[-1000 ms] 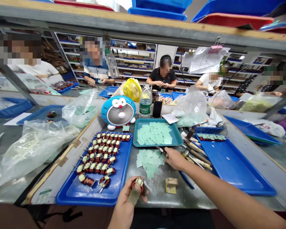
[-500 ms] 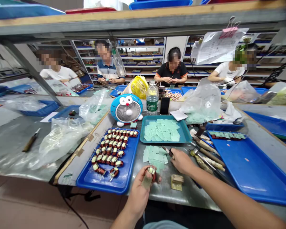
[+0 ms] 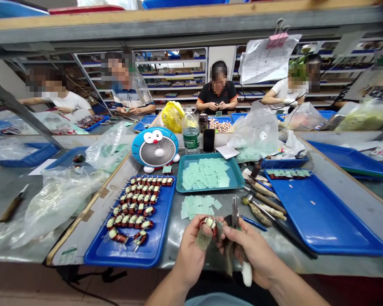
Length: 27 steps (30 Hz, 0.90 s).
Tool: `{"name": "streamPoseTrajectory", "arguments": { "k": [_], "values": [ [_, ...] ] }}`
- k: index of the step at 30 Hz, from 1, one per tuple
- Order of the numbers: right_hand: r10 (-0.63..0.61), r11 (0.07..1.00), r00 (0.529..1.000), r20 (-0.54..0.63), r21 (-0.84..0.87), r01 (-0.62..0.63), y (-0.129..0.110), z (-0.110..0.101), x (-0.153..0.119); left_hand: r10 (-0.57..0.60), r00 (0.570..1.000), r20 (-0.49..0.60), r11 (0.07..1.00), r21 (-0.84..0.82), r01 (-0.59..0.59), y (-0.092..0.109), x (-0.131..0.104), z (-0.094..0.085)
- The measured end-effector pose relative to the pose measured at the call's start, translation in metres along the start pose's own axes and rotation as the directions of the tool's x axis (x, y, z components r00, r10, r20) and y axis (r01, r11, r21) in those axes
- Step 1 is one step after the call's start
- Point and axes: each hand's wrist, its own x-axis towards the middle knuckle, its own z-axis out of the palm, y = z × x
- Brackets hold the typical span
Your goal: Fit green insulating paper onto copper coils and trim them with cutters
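My left hand is closed around a copper-wound coil with a pale top, and a wrap covers its thumb. Close beside it, my right hand grips pliers whose jaws point up and whose handles hang below the palm. A small green piece shows between the two hands; which fingers hold it is hard to make out. Loose green cards lie on the metal table just beyond the hands. Behind them a teal tray holds more green cards. Rows of similar coils fill a blue tray at the left.
Several tools lie right of the hands, beside a long blue tray with a row of card-topped coils. A cartoon-faced fan, a bottle and a phone stand behind. Several people sit across the bench.
My right hand has come from the cards back to my left hand and now holds pliers. The block that lay on the table is no longer visible. The view has shifted right.
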Motion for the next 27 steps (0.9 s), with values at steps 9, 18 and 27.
{"name": "streamPoseTrajectory", "arguments": {
  "k": [9,18,27],
  "values": [
    [0.081,0.964,0.992,0.101,0.246,-0.104,0.007,-0.019,-0.01,-0.075,0.997,-0.012,0.997,0.012,0.075,0.005,-0.002,0.005],
    [-0.05,0.994,0.994,-0.102,0.087,0.059,0.006,-0.023,-0.041,-0.017,0.997,-0.075,0.881,0.47,0.05,0.007,-0.014,0.011],
    [-0.135,0.985,0.984,-0.117,-0.125,0.12,0.024,-0.037,-0.042,0.028,1.0,0.007,0.774,0.633,-0.026,0.019,-0.033,0.015]
  ]
}}
